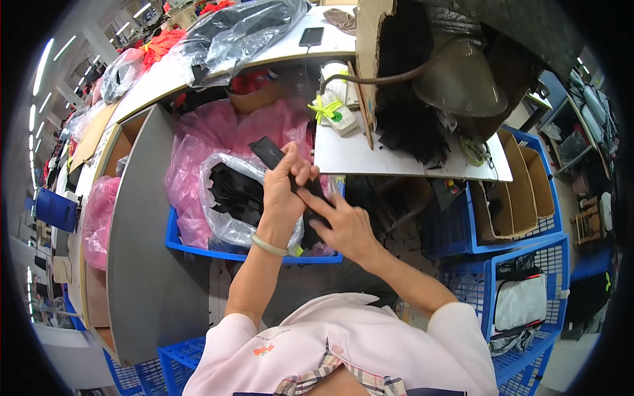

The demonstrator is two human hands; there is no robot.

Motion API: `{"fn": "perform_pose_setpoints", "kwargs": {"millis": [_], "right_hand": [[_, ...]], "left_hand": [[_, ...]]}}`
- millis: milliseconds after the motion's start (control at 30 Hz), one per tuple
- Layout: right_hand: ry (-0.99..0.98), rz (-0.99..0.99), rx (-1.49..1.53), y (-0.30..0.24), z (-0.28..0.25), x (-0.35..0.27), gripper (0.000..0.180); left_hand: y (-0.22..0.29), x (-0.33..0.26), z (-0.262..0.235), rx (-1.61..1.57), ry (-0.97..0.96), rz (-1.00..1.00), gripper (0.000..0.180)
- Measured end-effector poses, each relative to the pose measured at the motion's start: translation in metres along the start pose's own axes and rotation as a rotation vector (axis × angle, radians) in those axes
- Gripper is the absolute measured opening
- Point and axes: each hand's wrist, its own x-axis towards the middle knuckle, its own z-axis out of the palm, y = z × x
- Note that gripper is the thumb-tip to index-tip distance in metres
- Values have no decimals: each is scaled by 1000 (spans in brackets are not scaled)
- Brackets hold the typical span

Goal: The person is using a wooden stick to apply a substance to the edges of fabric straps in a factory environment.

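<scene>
strip (265, 152) (black) protruding from left hand (281, 187)

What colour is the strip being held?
The strip is black, best seen in the head view.

Flat black strip (266, 152), aslant, upper end leftmost, in left hand (282, 187), lower part at right hand (345, 226)

1. Bright tube lights (43, 66) run in rows along the far left, with a pale pillar (100, 42) near them.
2. A long white table (338, 41) curves from the top middle down the left side.
3. An upright grey panel (150, 231) stands beneath it at left.
4. A smaller white tabletop (403, 165) juts in right of centre.
5. Farther right stand a loaded shelf (573, 158) and a wooden stool-like piece (587, 228), partly blurred.
</scene>
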Motion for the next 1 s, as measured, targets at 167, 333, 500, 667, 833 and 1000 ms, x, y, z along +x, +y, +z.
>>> {"fn": "perform_pose_setpoints", "kwargs": {"millis": [167, 333, 500, 667, 833, 1000], "right_hand": [[-46, 6, -200, 37, 7, 9, 36], [252, -322, 94, 36, -27, -11, 28], [307, 3, 453, 22, -90, 39, 13], [-8, 209, 845, 36, -81, 54, 6], [210, 281, 957, 51, -61, 62, 18], [345, 335, 793, 76, -29, 78, 22]], "left_hand": [[-30, -28, 42, 255, -28, -79, 20], [-17, -15, 36, 245, -182, -78, 24], [-32, -45, 43, 571, -359, -309, 25], [-37, -56, 38, 310, -557, -501, 30], [-43, -65, 24, 227, -458, -685, 31], [-50, -65, 13, 256, -326, -708, 28]]}}
